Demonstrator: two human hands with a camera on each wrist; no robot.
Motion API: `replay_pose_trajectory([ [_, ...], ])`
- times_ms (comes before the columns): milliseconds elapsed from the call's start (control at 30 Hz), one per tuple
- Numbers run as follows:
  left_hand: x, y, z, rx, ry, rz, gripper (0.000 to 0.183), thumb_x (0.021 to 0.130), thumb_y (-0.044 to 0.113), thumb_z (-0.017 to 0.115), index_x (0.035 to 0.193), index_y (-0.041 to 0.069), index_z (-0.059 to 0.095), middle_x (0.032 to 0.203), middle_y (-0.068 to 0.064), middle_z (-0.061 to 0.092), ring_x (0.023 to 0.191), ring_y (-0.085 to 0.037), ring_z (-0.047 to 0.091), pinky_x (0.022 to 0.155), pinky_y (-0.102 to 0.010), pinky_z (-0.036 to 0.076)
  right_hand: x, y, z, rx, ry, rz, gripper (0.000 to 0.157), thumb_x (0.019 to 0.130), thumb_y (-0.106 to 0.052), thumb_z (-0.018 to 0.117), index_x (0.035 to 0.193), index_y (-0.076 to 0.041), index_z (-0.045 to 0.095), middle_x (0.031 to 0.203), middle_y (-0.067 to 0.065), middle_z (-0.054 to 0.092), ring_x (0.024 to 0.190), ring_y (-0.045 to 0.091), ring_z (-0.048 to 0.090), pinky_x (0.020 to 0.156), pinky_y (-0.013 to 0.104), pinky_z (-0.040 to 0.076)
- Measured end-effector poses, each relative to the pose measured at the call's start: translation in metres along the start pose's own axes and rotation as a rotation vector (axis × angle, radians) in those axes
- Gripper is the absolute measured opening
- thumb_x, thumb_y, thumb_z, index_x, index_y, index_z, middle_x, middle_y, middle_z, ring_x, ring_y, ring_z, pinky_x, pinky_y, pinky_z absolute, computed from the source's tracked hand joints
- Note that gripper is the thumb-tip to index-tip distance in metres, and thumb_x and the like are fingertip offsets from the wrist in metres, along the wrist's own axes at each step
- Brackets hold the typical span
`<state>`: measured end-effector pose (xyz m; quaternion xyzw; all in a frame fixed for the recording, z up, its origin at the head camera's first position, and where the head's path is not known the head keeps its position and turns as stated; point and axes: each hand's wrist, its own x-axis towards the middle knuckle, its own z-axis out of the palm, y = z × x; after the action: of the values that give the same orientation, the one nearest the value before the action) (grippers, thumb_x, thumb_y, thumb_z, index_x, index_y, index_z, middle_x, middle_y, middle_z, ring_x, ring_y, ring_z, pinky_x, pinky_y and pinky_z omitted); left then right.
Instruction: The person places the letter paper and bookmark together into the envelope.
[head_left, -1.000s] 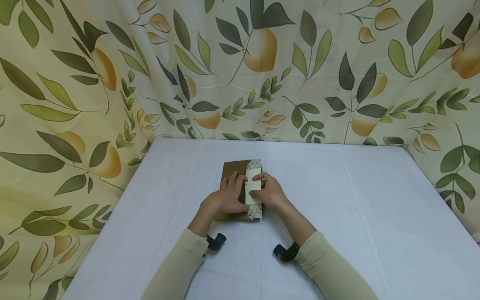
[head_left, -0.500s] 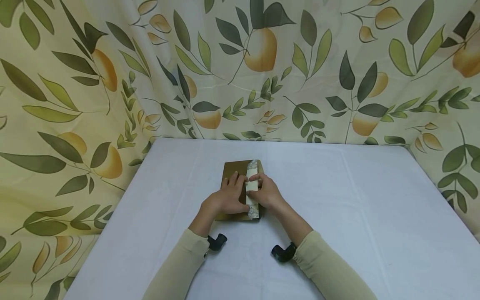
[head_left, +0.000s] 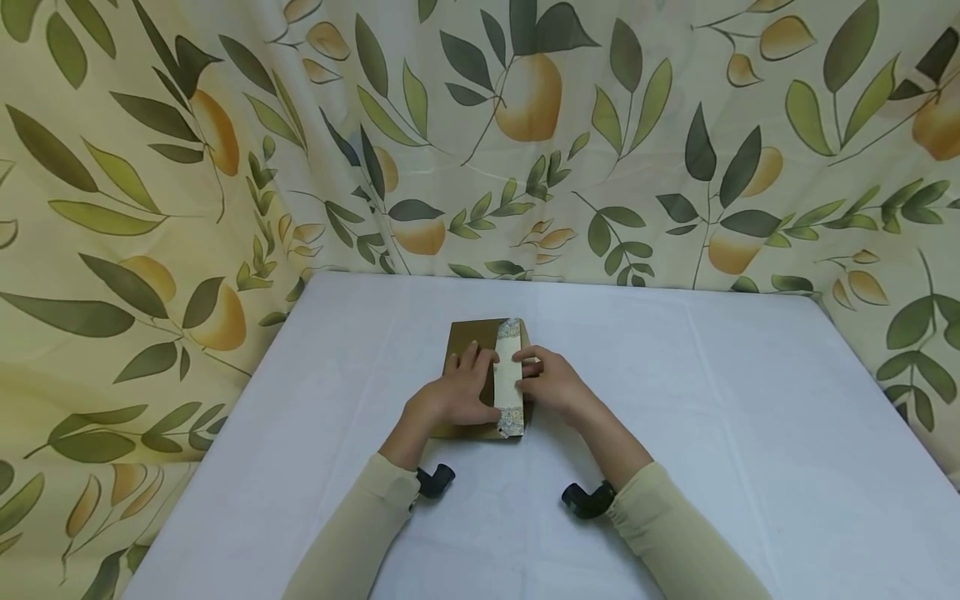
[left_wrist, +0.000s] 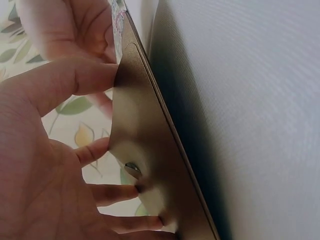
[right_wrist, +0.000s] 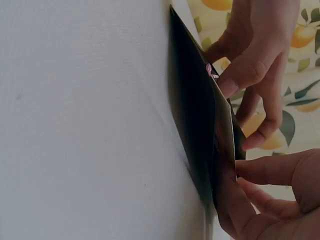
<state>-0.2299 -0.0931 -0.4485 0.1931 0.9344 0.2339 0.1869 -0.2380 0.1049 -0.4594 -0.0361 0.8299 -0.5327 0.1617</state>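
Observation:
A flat brown folder-like item point(head_left: 474, 332) lies on the white table, with a cream flap point(head_left: 507, 375) along its right side. Patterned bands mark both ends of the flap. My left hand point(head_left: 456, 396) rests on the brown cover, fingers spread, thumb and fingertips at the flap's left edge. The left wrist view shows these fingertips on the brown surface point(left_wrist: 145, 115), near a small shiny oval spot point(left_wrist: 132, 169). My right hand point(head_left: 551, 379) pinches the flap's right edge. In the right wrist view, its thumb and curled fingers point(right_wrist: 235, 205) meet at the raised edge.
The white cloth-covered table point(head_left: 675, 400) extends around the item. Behind and to the left hangs a fruit-and-leaf patterned curtain point(head_left: 420, 150). A black wrist camera sits on each wrist, the left camera point(head_left: 437, 481) and the right camera point(head_left: 588, 500).
The flap's right edge first shifted left, narrowing in view, then came back right. My right hand moved left and then right with it. My left hand has stayed on the cover.

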Motion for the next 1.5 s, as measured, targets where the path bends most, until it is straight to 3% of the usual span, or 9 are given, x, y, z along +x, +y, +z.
replay_pose_trajectory([
  [333,0.0,0.0,0.0,-0.001,-0.005,-0.01,0.081,0.089,0.036,0.078,0.153,0.02,0.03,0.17,-0.022,0.003,0.147,-0.058,0.016,0.103,-0.072,0.036,0.002,0.001,0.004,0.061,0.004,-0.003,0.042,0.093,0.008,0.068,0.133,0.004,0.058,0.114,0.021,0.062,0.098,0.028,0.064,0.082,0.036,0.058],
  [1167,0.0,0.001,-0.001,0.004,-0.011,0.001,0.086,0.091,0.036,0.075,0.158,0.018,0.024,0.17,-0.022,0.001,0.148,-0.057,0.014,0.102,-0.072,0.038,0.01,0.0,0.017,0.025,0.003,-0.024,0.042,0.092,0.007,0.069,0.133,-0.002,0.061,0.116,0.019,0.061,0.1,0.028,0.061,0.081,0.034,0.055],
  [1500,-0.002,0.0,-0.003,0.004,-0.01,-0.002,0.086,0.092,0.036,0.075,0.158,0.017,0.023,0.17,-0.021,0.0,0.148,-0.057,0.014,0.103,-0.071,0.037,0.007,-0.005,0.016,0.038,-0.03,-0.021,0.042,0.096,0.006,0.066,0.136,-0.002,0.058,0.121,0.023,0.062,0.106,0.033,0.064,0.088,0.04,0.056],
])
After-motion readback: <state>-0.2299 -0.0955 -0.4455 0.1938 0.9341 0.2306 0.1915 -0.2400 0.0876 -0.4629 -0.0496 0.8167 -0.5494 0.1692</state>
